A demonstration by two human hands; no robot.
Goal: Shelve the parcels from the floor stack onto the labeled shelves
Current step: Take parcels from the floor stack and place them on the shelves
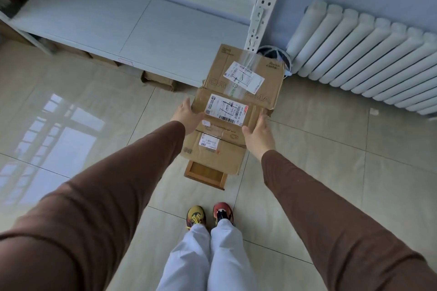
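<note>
Several brown cardboard parcels with white shipping labels are stacked on the tiled floor below me. The top parcel (233,111) lies between my hands. My left hand (189,117) lies against its left side with the fingers straight. My right hand (257,133) is against its right side, thumb at the top edge. A larger taped parcel (246,73) sits just behind it, and another parcel (212,153) lies underneath. The stack stands on a small wooden box (205,176). The white shelf (142,30) runs across the top left, with a small label (126,61) on its front edge.
A white perforated shelf post (260,7) rises just behind the stack. A white radiator (366,59) lines the wall on the right. More cardboard boxes (160,80) sit under the lowest shelf. My shoes (209,216) stand close in front of the stack.
</note>
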